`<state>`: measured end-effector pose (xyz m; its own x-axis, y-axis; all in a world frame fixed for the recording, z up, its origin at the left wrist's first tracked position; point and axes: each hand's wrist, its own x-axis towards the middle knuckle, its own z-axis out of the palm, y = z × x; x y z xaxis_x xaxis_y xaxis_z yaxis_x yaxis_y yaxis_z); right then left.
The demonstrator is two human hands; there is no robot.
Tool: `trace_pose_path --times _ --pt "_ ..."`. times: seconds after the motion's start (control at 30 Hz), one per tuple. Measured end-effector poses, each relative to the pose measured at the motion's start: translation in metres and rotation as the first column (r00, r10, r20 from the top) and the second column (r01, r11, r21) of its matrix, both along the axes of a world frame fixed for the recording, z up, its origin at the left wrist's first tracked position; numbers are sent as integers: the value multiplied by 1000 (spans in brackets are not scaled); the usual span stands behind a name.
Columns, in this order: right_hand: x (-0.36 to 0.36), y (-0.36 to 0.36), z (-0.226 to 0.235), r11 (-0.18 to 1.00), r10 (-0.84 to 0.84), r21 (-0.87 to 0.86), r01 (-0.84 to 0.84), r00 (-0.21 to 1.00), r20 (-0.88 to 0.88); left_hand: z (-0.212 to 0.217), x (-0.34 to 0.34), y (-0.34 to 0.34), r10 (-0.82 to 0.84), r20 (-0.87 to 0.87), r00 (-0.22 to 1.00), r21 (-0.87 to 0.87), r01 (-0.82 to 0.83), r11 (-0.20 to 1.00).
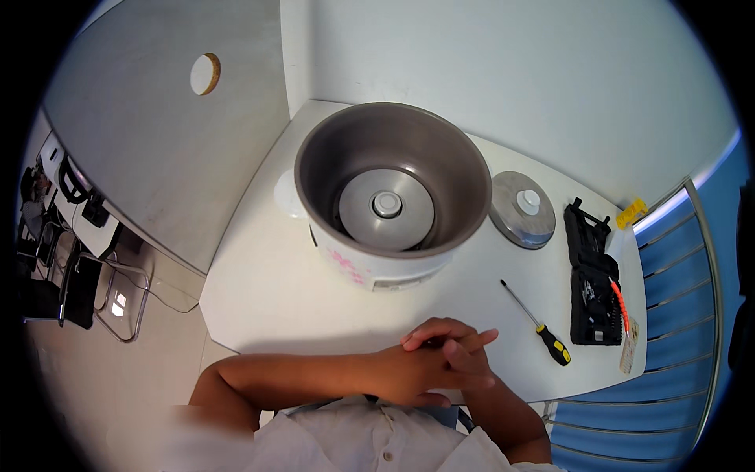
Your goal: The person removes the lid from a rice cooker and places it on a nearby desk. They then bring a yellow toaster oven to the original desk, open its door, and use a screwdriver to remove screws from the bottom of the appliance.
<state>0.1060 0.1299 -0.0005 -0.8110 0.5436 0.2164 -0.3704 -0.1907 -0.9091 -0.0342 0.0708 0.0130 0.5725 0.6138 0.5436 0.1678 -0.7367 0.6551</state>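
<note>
My left hand (421,376) and right hand (452,326) rest together at the table's front edge, the two crossing each other. The left hand's fingers are stretched and apart; those of the right fold over the back of the left. No tool is visible in either. Beyond them stands a white rice cooker (346,263) with pink flowers, lidless and without an inner pot. Inside its brown-grey wall lies a round metal heating plate (358,212) with a central button (387,204). To the right of my hands lies a black-and-yellow screwdriver (554,344), its tip pointing away.
A metal lid (511,224) with a white knob lies right of the cooker on the white table (283,315). Farther right are an opened black tool case (586,303), an orange-red slim tool (620,303) and a yellow object (631,213). Metal railings (712,315) border the right side.
</note>
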Motion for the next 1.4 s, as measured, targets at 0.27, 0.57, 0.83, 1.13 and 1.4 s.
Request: trace_pose_path --times 0.27,0.57,0.83,1.13,1.4 --pt "2 6 2 922 -162 -314 224 964 213 1 -23 3 -40 62 997 -364 60 929" --pt "9 4 4 812 -132 -526 253 958 256 -1 -25 6 -125 148 981 -526 185 830" --pt "21 5 -6 865 -55 -468 183 960 275 -4 -18 10 -65 353 933 -486 242 840" --pt "12 6 -1 808 -53 -537 243 937 345 6 -25 21 -113 222 968 -354 188 916" --pt "12 2 -3 809 -52 -534 246 935 351 -7 -15 19 -62 286 956 -316 155 936"
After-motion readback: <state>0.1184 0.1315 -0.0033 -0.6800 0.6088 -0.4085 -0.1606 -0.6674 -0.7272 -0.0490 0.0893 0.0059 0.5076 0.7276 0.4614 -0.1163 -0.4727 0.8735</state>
